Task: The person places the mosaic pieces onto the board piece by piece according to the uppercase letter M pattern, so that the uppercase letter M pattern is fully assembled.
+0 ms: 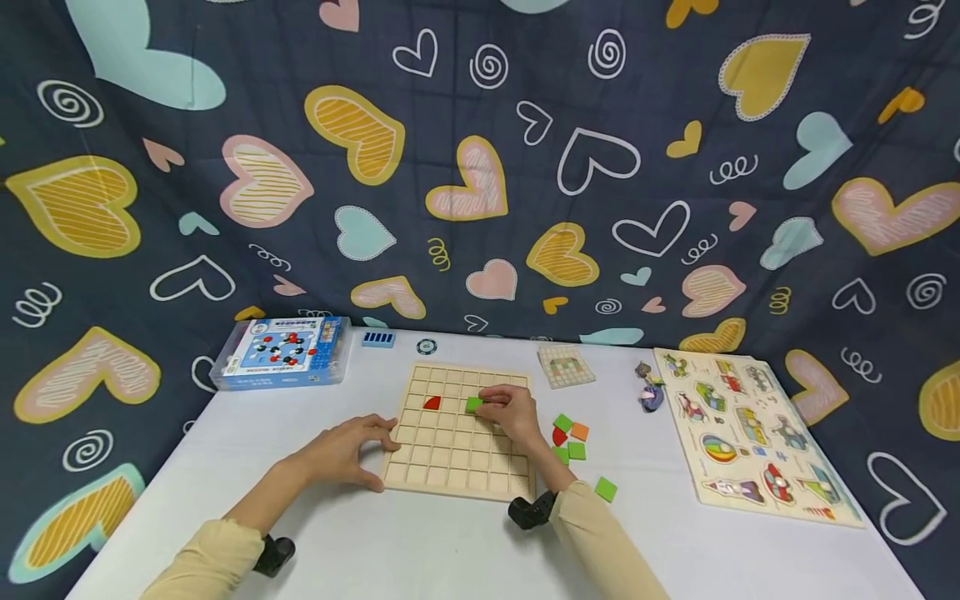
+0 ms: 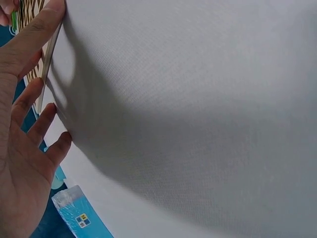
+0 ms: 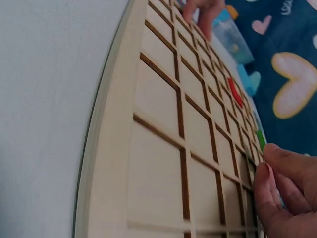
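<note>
- Green tile [image 1: 473, 405]: your right hand [image 1: 513, 413] pinches its edge, presumably for fine control.
- Your left hand [image 1: 348, 452], fingers spread, likely steadies the grid board's [image 1: 456, 477] nine-o'clock edge.

Below the pinching right hand [image 1: 514, 412], a white table [image 1: 420, 550] held a gridded board [image 1: 438, 456]; rightward, tiles [image 1: 576, 451], a puzzle [image 1: 729, 417], apparently a figurine [image 1: 652, 397].
</note>
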The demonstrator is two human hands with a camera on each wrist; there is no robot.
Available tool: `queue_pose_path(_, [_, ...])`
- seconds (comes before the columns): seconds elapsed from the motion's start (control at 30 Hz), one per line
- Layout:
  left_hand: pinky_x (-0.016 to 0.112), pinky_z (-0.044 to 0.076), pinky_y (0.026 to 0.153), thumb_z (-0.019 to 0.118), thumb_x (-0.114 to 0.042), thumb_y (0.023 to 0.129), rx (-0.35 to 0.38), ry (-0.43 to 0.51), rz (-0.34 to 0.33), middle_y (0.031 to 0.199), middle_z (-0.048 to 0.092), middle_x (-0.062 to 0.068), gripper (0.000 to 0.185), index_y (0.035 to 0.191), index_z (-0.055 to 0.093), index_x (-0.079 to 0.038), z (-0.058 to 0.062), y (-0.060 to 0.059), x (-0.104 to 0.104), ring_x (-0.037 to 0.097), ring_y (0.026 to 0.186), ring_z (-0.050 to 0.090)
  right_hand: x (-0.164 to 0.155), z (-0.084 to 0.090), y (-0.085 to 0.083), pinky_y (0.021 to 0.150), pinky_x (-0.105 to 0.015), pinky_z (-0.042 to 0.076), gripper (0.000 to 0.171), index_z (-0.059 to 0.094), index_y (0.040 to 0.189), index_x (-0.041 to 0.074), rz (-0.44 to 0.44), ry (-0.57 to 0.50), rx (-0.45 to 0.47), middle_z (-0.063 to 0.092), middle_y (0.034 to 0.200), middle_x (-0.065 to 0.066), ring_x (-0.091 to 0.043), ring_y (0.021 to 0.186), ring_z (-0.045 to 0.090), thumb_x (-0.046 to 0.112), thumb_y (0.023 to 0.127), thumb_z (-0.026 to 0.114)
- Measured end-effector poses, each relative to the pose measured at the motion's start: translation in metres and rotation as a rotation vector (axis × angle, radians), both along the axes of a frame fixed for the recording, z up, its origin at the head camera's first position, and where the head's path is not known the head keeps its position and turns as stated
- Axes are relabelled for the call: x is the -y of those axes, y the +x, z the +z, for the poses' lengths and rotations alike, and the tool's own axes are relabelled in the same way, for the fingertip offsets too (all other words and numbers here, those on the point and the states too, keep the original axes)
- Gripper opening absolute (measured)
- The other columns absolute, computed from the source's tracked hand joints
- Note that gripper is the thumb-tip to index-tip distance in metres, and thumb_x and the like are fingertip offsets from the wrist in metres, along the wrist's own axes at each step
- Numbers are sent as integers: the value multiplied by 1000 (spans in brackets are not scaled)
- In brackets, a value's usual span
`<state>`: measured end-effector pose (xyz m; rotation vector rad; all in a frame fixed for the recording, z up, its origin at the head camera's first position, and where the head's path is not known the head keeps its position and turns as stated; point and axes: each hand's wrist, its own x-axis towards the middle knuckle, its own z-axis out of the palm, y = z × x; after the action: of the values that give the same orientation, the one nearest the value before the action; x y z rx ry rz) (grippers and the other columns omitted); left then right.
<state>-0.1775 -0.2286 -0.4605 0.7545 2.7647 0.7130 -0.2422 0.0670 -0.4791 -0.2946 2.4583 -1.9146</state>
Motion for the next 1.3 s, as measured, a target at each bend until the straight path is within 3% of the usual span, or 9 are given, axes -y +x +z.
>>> queue_pose_path(0.4, [70,41,84,86,-44,64,31,0,24,142,49,8,51,108,69,-25,-1,0,-1,37,125,45,26,-5,-6,67,-26,56,22,69,93,-8,29,65,-63,71,86,-20,-28,76,70,-11,72,75])
queue_pose_path(0.57, [67,43,84,85,-43,64,20,8,3,141,49,10,52,109,69,-24,0,0,0,38,123,46,31,-5,-8,66,-24,55,20,70,89,-7,15,97,-90,71,84,-21,-29,74,70,-11,70,76])
queue_pose_path(0.93, [67,43,81,85,-43,64,19,13,-9,141,49,9,51,109,70,-24,1,1,-1,37,122,46,35,-3,-8,61,-25,56,19,68,91,-11,36,71,-75,70,85,-24,-32,75,70,-14,73,72])
queue_pose_path(1.1, [66,44,82,86,-42,64,14,10,-6,140,50,10,51,108,70,-23,2,0,-1,38,122,47,35,-3,-8,64,-26,56,18,67,92,-11,50,39,-70,70,86,-23,-33,77,70,-13,75,72])
queue_pose_path(1.3, [67,44,81,86,-42,64,14,10,-6,140,50,10,51,108,69,-23,2,0,0,38,122,47,24,4,-6,71,-31,57,21,67,97,-11,54,-2,4,69,90,-25,-35,84,69,-11,77,72])
